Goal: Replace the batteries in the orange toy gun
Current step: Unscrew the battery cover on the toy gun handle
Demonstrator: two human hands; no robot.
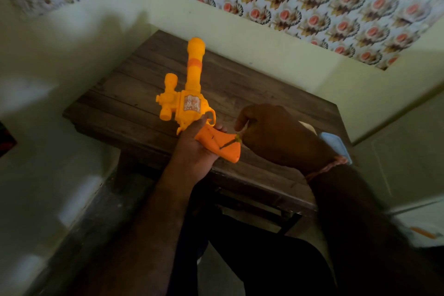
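The orange toy gun (189, 96) is held above the wooden table (134, 103), barrel pointing away toward the wall. My left hand (194, 149) grips its darker orange handle from below and the left. My right hand (276, 134) is closed around a small screwdriver (234, 140), of which only the thin dark shaft and a bit of yellow show. The shaft's tip rests on the side of the handle near its bottom end. No batteries are visible.
The small dark wooden table stands in a corner between pale walls with flowered wallpaper above. A light blue object (336, 146) lies on the table behind my right wrist. An orange stick-like item (422, 233) lies on a white surface at the lower right.
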